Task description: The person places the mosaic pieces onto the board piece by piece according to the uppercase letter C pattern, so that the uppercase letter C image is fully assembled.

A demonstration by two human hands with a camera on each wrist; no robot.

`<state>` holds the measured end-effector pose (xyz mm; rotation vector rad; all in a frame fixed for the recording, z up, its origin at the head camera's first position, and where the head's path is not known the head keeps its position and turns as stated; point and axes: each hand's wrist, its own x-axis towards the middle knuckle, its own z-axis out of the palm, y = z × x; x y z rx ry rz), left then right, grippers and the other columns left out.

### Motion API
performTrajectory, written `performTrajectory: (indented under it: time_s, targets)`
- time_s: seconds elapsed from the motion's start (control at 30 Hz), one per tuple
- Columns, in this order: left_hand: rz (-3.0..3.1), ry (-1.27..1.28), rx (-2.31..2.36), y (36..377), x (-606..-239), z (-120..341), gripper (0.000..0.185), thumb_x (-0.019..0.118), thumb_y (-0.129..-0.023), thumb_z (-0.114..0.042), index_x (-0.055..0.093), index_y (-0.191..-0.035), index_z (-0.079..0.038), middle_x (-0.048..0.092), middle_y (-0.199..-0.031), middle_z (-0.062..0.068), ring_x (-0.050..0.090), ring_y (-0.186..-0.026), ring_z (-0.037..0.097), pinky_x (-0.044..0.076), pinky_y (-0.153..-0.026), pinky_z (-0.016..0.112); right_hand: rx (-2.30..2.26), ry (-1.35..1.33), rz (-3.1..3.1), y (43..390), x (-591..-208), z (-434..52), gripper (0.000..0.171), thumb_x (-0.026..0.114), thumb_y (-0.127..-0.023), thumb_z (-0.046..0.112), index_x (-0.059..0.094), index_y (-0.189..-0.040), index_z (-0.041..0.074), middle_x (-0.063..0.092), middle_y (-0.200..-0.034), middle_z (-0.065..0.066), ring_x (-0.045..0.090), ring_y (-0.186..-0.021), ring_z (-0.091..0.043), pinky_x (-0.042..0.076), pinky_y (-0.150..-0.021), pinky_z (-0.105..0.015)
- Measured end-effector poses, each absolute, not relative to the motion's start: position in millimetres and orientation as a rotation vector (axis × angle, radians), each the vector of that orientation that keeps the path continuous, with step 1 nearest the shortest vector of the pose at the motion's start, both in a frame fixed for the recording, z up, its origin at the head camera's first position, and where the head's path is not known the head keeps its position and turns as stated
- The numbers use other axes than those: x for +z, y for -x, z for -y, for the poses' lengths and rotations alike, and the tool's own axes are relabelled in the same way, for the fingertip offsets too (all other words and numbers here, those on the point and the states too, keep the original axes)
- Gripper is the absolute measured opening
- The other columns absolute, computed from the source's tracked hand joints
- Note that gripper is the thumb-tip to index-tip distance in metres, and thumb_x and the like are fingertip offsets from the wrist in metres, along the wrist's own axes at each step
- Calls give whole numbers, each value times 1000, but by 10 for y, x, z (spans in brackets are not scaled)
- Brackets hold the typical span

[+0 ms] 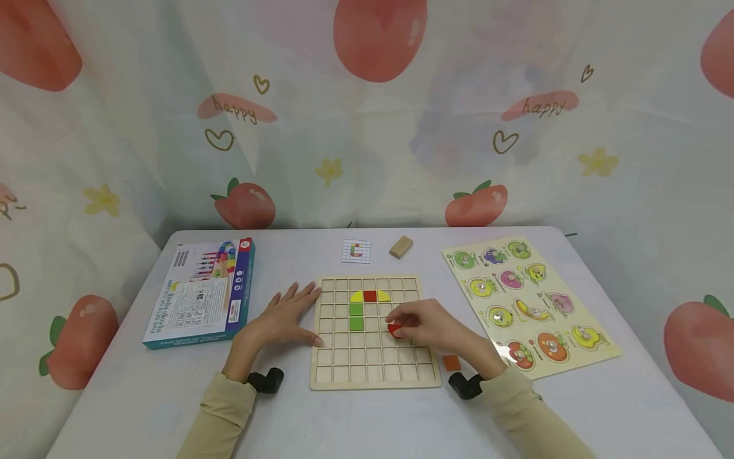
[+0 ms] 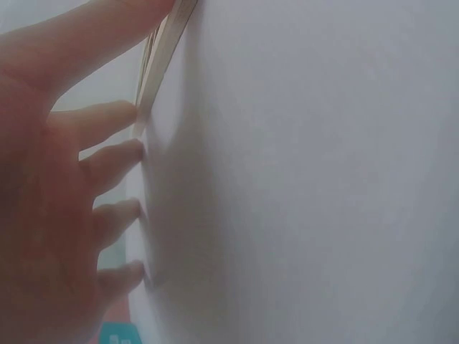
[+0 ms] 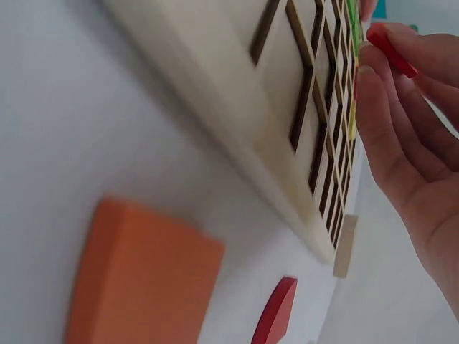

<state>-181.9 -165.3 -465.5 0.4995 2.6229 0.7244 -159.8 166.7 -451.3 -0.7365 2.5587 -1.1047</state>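
A wooden grid board (image 1: 373, 366) lies in the middle of the white table. On it sit two green squares (image 1: 356, 317) and a top row of a red square between yellow quarter pieces (image 1: 369, 296). My left hand (image 1: 287, 315) lies flat on the table, its straight fingers (image 2: 107, 161) touching the board's left edge (image 2: 161, 50). My right hand (image 1: 401, 322) pinches a small red piece (image 1: 394, 329) (image 3: 391, 49) just above the board's middle cells (image 3: 237, 100). An orange square (image 1: 451, 362) (image 3: 143, 279) lies on the table right of the board.
A pattern card (image 1: 356, 250) and a plain wooden block (image 1: 401, 247) lie behind the board. A boxed game (image 1: 201, 293) is at the left, a fruit peg puzzle (image 1: 530, 306) at the right. Another red curved piece (image 3: 276, 312) rests on the table near the orange square.
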Motion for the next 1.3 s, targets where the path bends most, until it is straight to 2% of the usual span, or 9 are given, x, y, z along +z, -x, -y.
performTrajectory:
  time_s: [0.17, 0.33, 0.6, 1.0, 1.3]
  targets:
    - [-2616, -497, 726, 1815, -4659, 1661, 109, 87, -78, -45, 28, -163, -12, 18, -173, 10, 2, -160, 41, -2, -127, 64, -1114, 762, -2526, 1614, -4495, -1565, 23, 74, -91, 5, 77, -114, 6, 75, -98, 2, 64, -86, -8, 57, -80, -21]
    - [-2612, -502, 719, 1815, -4660, 1671, 109, 87, -79, -46, 27, -164, -12, 17, -173, 10, 1, -160, 41, -2, -127, 65, -1108, 786, -2521, 1624, -4457, -1461, 19, 73, -93, 5, 77, -111, 7, 76, -100, 2, 65, -86, -8, 58, -82, -21]
    - [-2621, -497, 722, 1825, -4654, 1678, 109, 86, -78, -49, 28, -164, -13, 19, -173, 8, 3, -160, 40, 0, -127, 65, -1081, 828, -2518, 1674, -4441, -1295, 15, 74, -93, 7, 78, -107, 8, 76, -94, 4, 66, -81, -3, 57, -79, -20]
    - [-2616, -484, 722, 1843, -4665, 1675, 109, 86, -78, -50, 28, -164, -15, 19, -173, 8, 2, -160, 40, -1, -127, 64, -980, 873, -2538, 1718, -4444, -1050, 9, 77, -91, 8, 77, -101, 10, 76, -93, 4, 61, -78, -5, 54, -72, -19]
    - [-2611, -492, 712, 1847, -4660, 1677, 108, 86, -79, -50, 28, -164, -14, 18, -173, 9, 3, -160, 41, -1, -127, 64, -884, 877, -2554, 1712, -4513, -989, 14, 77, -92, 8, 79, -105, 9, 77, -97, 1, 61, -82, -9, 54, -76, -19]
